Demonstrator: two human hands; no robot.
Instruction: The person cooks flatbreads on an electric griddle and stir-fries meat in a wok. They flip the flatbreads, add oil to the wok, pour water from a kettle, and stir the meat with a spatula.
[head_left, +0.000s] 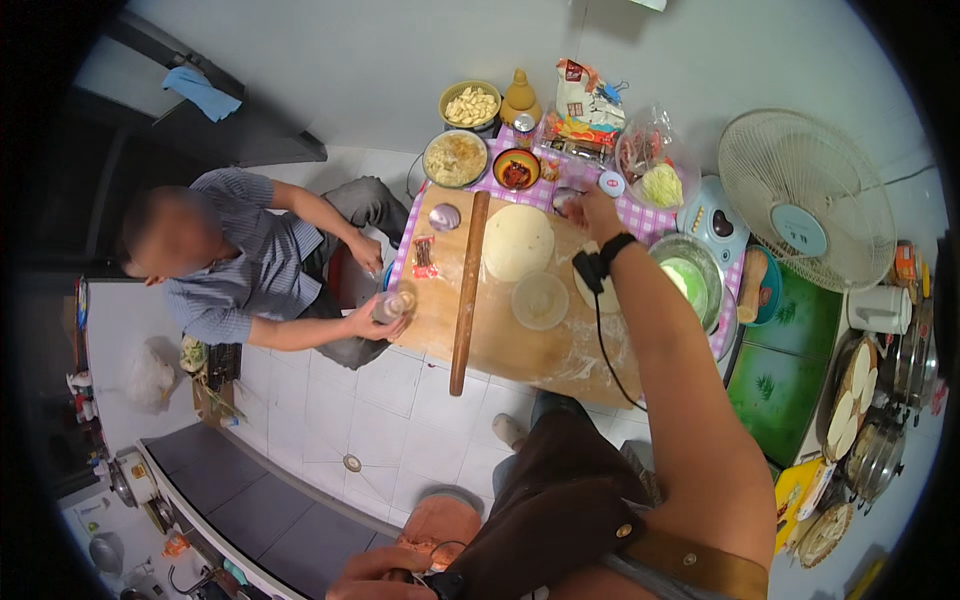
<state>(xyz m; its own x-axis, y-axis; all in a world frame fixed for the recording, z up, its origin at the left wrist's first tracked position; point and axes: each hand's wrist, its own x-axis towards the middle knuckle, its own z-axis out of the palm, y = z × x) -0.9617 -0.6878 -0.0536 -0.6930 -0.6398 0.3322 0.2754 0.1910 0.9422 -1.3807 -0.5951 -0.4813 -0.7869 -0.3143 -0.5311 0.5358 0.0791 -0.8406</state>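
Observation:
My right hand (592, 212), blurred, reaches over the far edge of the wooden board (585, 349). Its fingers are at a small purplish round object (564, 198), partly covered; a firm grip is not plain. Below that wrist lies a smaller dough round (598, 291), half hidden by a strapped-on device and its cable. A large flat dough sheet (519, 242) and a clear shallow bowl (539, 301) are on the board, with a wooden rolling pin (469, 292) left of them. My left hand (381, 574) is low at the bottom edge, fingers curled near a small dark object.
A seated person (232, 255) at the left holds a clear cup (394, 306). Bowls of food, a gourd-shaped container (520, 97) and bags line the table's back. An electric fan (806, 199) and a metal basin (690, 277) stand right. An orange-pink stool (442, 525) is below.

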